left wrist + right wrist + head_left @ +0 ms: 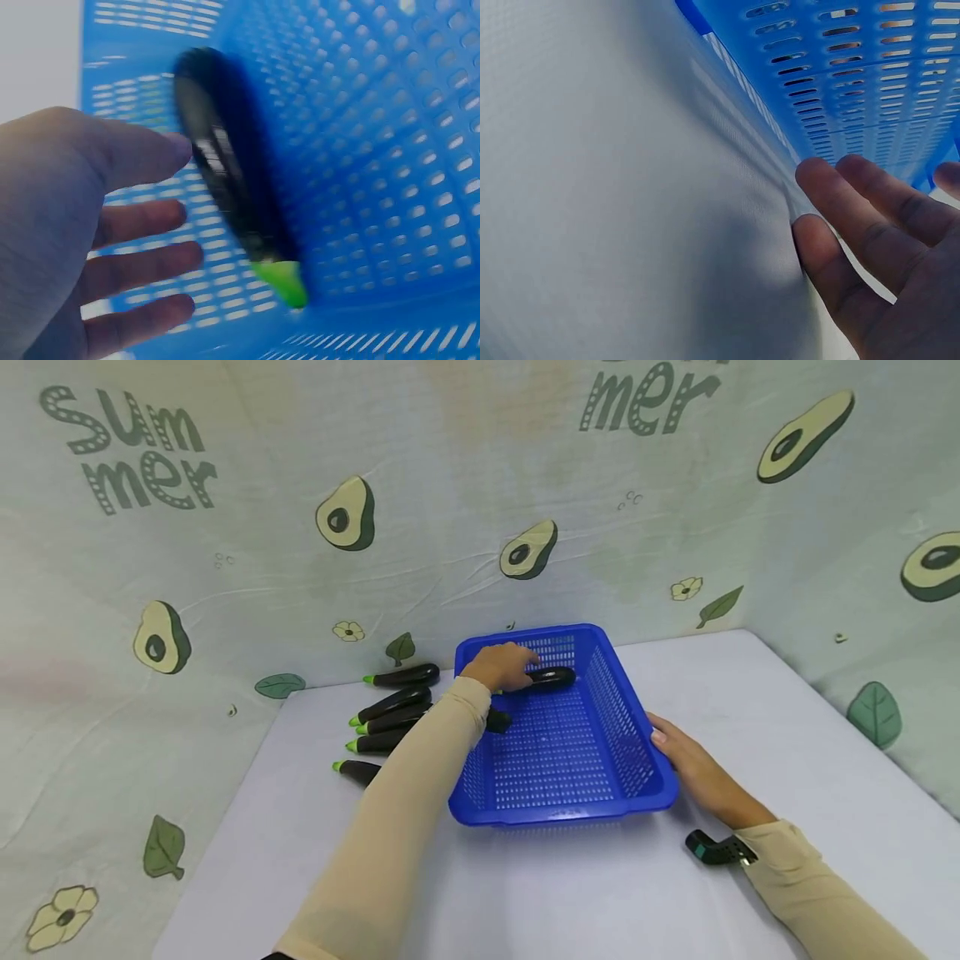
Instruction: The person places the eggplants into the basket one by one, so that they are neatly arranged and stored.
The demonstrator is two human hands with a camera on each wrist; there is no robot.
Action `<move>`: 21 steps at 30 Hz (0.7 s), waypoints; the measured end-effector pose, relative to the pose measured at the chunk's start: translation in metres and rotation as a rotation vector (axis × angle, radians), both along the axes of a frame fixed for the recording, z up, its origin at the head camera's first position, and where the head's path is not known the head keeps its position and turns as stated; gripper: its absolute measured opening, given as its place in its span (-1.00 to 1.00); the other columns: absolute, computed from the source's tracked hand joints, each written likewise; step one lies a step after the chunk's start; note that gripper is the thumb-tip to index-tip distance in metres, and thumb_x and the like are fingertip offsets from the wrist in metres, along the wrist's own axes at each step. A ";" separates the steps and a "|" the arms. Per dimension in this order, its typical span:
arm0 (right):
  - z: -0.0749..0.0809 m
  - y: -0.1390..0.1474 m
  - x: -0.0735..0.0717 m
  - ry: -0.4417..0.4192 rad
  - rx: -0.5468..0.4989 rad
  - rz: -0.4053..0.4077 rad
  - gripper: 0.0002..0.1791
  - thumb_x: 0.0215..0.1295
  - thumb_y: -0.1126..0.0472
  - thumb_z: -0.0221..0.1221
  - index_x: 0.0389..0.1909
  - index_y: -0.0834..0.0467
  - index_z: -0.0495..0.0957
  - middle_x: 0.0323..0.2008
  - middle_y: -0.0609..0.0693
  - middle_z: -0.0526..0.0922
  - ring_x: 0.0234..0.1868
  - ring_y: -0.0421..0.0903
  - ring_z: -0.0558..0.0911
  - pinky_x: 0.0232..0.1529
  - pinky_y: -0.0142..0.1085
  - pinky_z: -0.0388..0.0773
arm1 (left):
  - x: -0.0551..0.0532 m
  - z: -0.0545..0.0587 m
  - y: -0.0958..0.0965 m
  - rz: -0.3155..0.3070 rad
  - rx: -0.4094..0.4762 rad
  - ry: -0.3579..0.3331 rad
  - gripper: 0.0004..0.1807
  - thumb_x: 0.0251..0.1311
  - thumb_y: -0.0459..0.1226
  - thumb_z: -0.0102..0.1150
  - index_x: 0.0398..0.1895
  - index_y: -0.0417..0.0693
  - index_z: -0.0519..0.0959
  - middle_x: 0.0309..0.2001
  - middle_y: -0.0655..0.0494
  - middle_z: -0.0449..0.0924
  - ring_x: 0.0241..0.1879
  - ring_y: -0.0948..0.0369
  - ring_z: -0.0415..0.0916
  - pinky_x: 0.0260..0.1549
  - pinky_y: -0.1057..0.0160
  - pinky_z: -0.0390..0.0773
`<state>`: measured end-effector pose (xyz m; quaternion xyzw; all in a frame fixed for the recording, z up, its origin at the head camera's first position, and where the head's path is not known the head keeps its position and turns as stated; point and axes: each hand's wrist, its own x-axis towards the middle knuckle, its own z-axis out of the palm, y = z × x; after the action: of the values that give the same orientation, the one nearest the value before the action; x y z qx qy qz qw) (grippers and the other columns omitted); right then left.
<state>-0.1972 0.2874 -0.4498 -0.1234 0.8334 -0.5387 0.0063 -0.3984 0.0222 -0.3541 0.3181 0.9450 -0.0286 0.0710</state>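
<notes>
A dark eggplant (pixel 551 679) with a green stem end lies inside the blue plastic basket (pixel 543 814), near its far wall. My left hand (pixel 501 666) is over that eggplant. In the left wrist view its fingers (pixel 142 259) are spread, and the thumb tip is at the eggplant's side. Part of another dark eggplant (pixel 498 720) shows in the basket beside my left sleeve, which hides the rest. At the basket's right rim, my right hand (pixel 690 768) holds on, thumb over the edge and fingers along the outer wall.
Several more eggplants (pixel 405 675) lie on the white table (pixel 292 827) left of the basket, partly behind the left forearm. A cloth printed with avocados (pixel 345 514) hangs behind the table. A black device (pixel 708 847) is strapped at the right wrist.
</notes>
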 end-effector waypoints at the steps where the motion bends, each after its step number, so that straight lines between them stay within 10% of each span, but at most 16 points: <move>1: 0.000 0.000 0.000 0.000 -0.001 0.002 -0.28 0.65 -0.11 -0.32 0.57 0.29 -0.07 0.52 0.32 0.04 0.50 0.36 -0.01 0.34 0.38 -0.06 | 0.003 0.004 -0.004 -0.002 0.008 -0.002 -0.51 0.39 -0.07 0.15 0.38 0.20 0.48 0.31 0.11 0.49 0.27 0.10 0.42 0.20 -0.02 0.42; 11: 0.005 0.004 -0.003 -0.006 -0.001 -0.018 -0.29 0.64 -0.11 -0.28 0.59 0.23 -0.09 0.53 0.31 0.01 0.51 0.36 -0.06 0.34 0.40 -0.13 | 0.039 0.041 -0.045 -0.078 0.024 0.065 -0.54 0.45 0.01 0.08 0.37 0.24 0.49 0.23 0.18 0.57 0.15 0.17 0.53 0.04 0.00 0.55; 21: 0.004 0.000 0.004 -0.002 -0.068 0.022 -0.32 0.65 -0.02 -0.26 0.60 0.23 -0.15 0.55 0.33 -0.12 0.51 0.40 -0.17 0.33 0.43 -0.23 | 0.068 0.042 -0.096 -0.087 0.119 0.164 -0.56 0.42 0.00 0.12 0.31 0.18 0.55 0.06 0.17 0.67 0.02 0.19 0.61 -0.20 0.14 0.61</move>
<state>-0.1932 0.2873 -0.4463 -0.1320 0.8132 -0.5667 0.0091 -0.3299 -0.0740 -0.3122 0.3592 0.9329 -0.0017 -0.0269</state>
